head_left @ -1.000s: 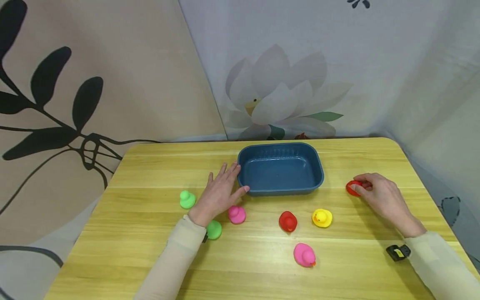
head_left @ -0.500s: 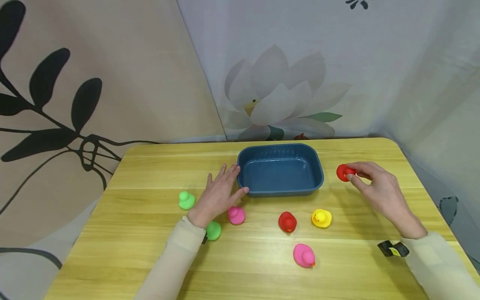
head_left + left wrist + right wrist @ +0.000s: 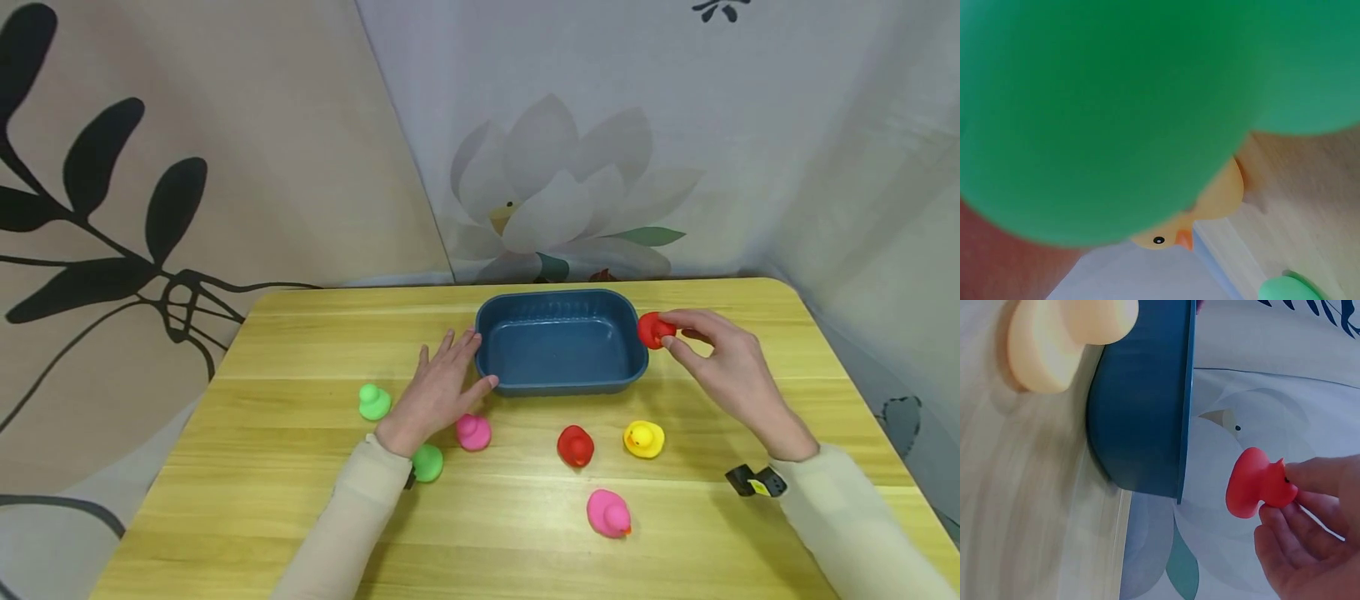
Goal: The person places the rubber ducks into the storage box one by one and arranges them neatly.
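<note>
My right hand [image 3: 726,367] pinches a red rubber duck [image 3: 654,331] by its head between thumb and fingertips. In the head view the duck overlaps the right rim of a dark blue plastic basin [image 3: 562,389]. The right wrist view shows that red duck [image 3: 1249,484] held up off the table, higher than the rim of the basin [image 3: 1141,412]. My left hand [image 3: 435,392] lies with fingers spread, fingertips at the basin's left rim. Close before the left wrist camera, a green duck [image 3: 1104,125] fills much of the view, partly hiding a yellow duck [image 3: 1222,194].
Near the left arm are green ducks [image 3: 373,402] [image 3: 428,463] and a pink duck [image 3: 473,432]. In front of the basin on the wooden table [image 3: 300,500] sit a red duck [image 3: 576,447], a yellow duck [image 3: 643,439] and a pink duck [image 3: 609,513]. A patterned curtain [image 3: 300,167] hangs behind.
My right hand has lifted the red duck from the table's right side and carried it left to the basin's right rim. The left hand and the basin have stayed put.
</note>
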A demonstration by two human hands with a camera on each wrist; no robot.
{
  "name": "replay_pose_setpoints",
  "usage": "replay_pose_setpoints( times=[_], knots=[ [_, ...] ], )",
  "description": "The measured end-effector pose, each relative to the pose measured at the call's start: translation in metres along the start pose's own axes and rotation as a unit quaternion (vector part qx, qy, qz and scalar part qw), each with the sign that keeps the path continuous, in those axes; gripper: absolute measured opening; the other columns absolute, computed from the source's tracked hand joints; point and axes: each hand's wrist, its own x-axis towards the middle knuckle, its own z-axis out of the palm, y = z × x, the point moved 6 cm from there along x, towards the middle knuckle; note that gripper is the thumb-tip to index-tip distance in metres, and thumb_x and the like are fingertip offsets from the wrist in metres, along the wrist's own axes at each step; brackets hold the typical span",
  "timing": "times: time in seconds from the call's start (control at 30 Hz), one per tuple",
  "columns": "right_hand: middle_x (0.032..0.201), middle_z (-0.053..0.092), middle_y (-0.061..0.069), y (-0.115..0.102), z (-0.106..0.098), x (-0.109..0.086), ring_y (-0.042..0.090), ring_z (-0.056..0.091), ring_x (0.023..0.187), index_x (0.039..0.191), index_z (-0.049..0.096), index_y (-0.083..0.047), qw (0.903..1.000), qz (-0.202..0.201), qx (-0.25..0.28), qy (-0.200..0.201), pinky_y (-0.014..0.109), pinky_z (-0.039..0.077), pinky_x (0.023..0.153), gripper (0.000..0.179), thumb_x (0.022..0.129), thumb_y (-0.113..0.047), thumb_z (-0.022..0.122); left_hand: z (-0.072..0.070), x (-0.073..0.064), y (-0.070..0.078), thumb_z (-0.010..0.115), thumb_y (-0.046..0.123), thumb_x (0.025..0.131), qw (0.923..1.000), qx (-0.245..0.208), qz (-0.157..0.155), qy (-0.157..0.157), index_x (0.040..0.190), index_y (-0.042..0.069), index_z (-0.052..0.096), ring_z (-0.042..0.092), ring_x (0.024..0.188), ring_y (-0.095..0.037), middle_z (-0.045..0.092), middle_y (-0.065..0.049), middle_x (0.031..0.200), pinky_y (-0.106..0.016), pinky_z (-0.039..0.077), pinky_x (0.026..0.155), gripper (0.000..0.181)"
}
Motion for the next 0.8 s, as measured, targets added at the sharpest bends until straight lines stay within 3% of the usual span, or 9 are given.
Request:
replay_pose_setpoints(
  times=[0.13,0.23,0.37,0.8],
  knots=[
    [0.124,0.071,0.015,-0.004,0.008,0.009,0.036,0.066,0.11,0.125,0.073,-0.005,0.9999,-0.01,-0.006,-0.01,0.011,0.042,0.089,0.028,0.097,-0.01,0.073,-0.001,0.001,-0.001,0.051,0.055,0.105,1.0,0.0,0.008,0.005,0.162,0.007,0.032,0.012,0.158,-0.035,0.025,-0.011,0.17,-0.066,0.007,0.123,0.077],
    [0.125,0.071,0.016,-0.006,0.015,0.016,0.036,0.066,0.109,0.125,0.073,-0.004,0.9995,-0.022,-0.012,-0.019,0.03,0.052,0.09,0.029,0.096,-0.009,0.074,-0.001,0.002,-0.001,0.051,0.052,0.107,0.9999,0.003,0.012,0.008,0.161,0.006,0.034,0.013,0.158,-0.036,0.027,-0.012,0.169,-0.066,0.007,0.123,0.073],
    [0.125,0.071,0.017,-0.008,0.023,0.025,0.038,0.066,0.109,0.126,0.072,-0.004,0.9986,-0.034,-0.021,-0.035,0.054,0.054,0.086,0.031,0.095,-0.007,0.074,-0.002,0.001,-0.001,0.052,0.05,0.107,0.9999,0.002,0.012,0.011,0.161,0.005,0.036,0.015,0.158,-0.036,0.029,-0.013,0.168,-0.067,0.009,0.122,0.071],
    [0.126,0.071,0.019,-0.005,0.048,0.05,0.037,0.066,0.108,0.127,0.072,-0.003,0.9876,-0.077,-0.062,-0.122,0.054,0.056,0.09,0.034,0.094,-0.002,0.074,-0.002,0.001,-0.001,0.054,0.047,0.107,0.9997,-0.007,0.016,0.014,0.16,0.004,0.036,0.015,0.158,-0.037,0.029,-0.013,0.168,-0.064,0.012,0.123,0.071]
  ],
)
